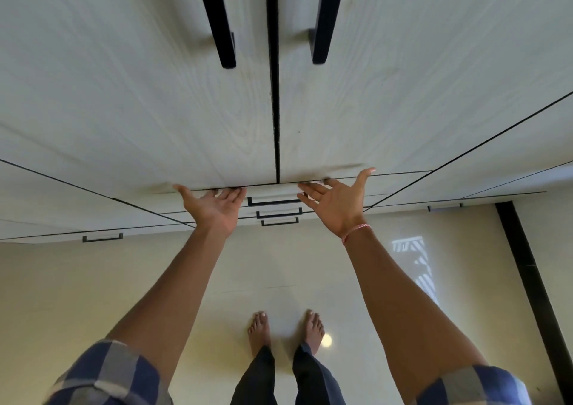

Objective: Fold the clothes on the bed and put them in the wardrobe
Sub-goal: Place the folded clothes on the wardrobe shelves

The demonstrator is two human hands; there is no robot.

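Observation:
The wardrobe [155, 94] fills the upper view, pale wood-grain, its two tall doors closed with a dark gap between them. Two long black handles [217, 17] run beside that gap. My left hand [214, 206] is stretched out with palm up and fingers straight, fingertips at the lower edge of the left door. My right hand [335, 200] is held the same way, palm up, fingertips at the lower edge of the right door [403, 79]. Neither hand holds anything. No clothes and no bed are in view.
Below the doors are several drawers with small black handles [273, 201]. More drawer handles sit at the left [102, 238] and right [445, 208]. A shiny beige tiled floor [93, 296] lies below, with my bare feet [285, 330] on it. A dark vertical strip [533, 280] stands at the right.

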